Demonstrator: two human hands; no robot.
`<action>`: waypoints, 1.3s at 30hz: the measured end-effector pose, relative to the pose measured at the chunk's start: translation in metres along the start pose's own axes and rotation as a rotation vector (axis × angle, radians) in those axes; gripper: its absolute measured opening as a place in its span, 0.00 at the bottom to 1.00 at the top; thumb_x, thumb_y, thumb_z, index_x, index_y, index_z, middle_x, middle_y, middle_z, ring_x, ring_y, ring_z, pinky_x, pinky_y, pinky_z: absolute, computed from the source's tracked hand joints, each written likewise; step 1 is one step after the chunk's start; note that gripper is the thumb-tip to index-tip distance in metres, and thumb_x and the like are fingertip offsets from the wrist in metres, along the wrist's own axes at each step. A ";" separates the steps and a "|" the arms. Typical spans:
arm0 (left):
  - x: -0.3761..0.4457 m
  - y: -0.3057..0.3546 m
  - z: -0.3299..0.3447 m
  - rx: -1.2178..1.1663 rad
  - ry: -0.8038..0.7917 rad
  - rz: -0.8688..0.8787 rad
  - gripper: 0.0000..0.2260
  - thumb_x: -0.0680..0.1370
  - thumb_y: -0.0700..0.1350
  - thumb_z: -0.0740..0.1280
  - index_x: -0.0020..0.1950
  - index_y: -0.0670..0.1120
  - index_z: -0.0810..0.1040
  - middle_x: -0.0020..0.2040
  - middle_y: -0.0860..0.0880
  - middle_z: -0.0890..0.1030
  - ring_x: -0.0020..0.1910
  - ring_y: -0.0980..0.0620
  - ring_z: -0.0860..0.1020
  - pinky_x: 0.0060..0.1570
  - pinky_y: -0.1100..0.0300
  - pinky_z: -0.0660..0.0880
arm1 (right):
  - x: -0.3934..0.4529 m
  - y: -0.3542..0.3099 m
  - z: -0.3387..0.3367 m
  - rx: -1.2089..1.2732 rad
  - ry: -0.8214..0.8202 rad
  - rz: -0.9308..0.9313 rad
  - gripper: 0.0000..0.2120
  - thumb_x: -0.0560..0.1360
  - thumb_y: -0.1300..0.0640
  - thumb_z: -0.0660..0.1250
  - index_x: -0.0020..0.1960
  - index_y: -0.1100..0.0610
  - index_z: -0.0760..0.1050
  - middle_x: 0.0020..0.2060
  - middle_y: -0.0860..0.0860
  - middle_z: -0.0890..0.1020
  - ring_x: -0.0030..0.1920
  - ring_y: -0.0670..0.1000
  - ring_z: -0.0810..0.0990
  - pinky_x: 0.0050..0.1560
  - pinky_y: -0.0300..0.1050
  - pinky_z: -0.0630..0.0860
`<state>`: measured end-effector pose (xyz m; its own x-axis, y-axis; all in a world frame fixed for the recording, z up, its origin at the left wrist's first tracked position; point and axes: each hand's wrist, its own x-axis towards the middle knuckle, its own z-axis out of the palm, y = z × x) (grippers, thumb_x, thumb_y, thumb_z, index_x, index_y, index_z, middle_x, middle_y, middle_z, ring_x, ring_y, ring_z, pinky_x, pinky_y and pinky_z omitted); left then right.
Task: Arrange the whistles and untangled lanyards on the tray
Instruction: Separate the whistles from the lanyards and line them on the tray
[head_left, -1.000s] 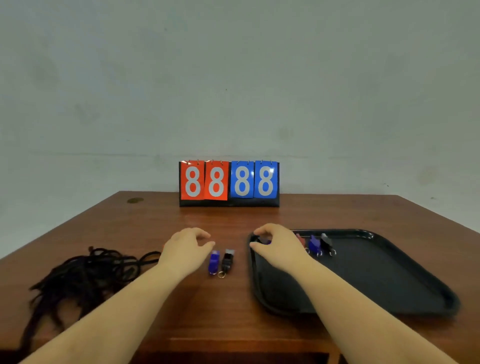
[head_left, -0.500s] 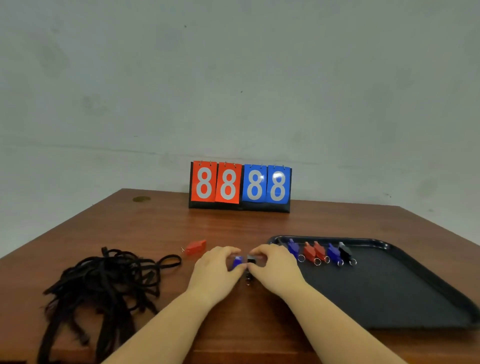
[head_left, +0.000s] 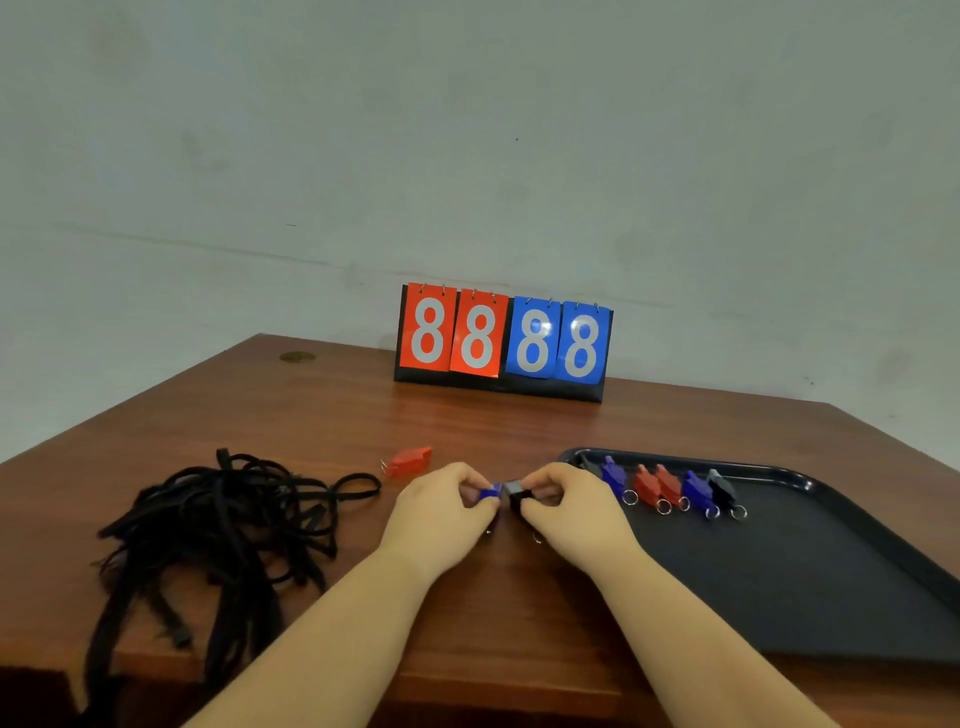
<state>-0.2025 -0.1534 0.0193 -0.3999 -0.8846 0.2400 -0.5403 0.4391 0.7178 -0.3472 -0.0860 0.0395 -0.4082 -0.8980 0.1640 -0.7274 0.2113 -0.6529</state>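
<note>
Looks like a plain staged room, prob. a sports-kit store or test setup, not a home. Bare grey-white wall, scuffed, w/ no pictures or shelves. Brown wood worktop pushed up to it. At the back a flip scoreboard, two red & two blue cards, all reading 8. Sports gear on the wood: heap of black lanyards, a red whistle, and a black tray w/ a row of whistles along its far edge.

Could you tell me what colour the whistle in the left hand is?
Blue whistle, head view.
</note>
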 end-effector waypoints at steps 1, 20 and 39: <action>0.000 0.000 0.000 -0.013 -0.002 -0.015 0.07 0.75 0.52 0.67 0.52 0.55 0.77 0.47 0.58 0.79 0.50 0.59 0.75 0.48 0.65 0.71 | 0.000 0.000 0.000 0.019 0.003 0.008 0.08 0.73 0.54 0.68 0.53 0.48 0.77 0.43 0.41 0.78 0.41 0.41 0.78 0.40 0.33 0.74; -0.005 -0.001 -0.006 0.016 0.034 -0.110 0.05 0.75 0.53 0.65 0.48 0.55 0.78 0.54 0.55 0.79 0.54 0.54 0.75 0.59 0.54 0.73 | 0.001 0.001 0.005 -0.042 -0.008 0.005 0.04 0.75 0.51 0.64 0.49 0.47 0.77 0.44 0.42 0.80 0.44 0.42 0.77 0.46 0.38 0.76; -0.011 0.005 -0.009 0.051 -0.003 -0.108 0.15 0.70 0.54 0.70 0.56 0.55 0.77 0.54 0.57 0.80 0.57 0.56 0.75 0.63 0.53 0.70 | 0.001 0.005 0.005 0.041 -0.074 -0.009 0.13 0.69 0.50 0.72 0.53 0.49 0.77 0.46 0.43 0.81 0.49 0.43 0.79 0.56 0.43 0.77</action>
<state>-0.1941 -0.1432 0.0258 -0.3397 -0.9266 0.1615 -0.6168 0.3491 0.7054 -0.3482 -0.0875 0.0324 -0.3591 -0.9261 0.1158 -0.7067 0.1888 -0.6818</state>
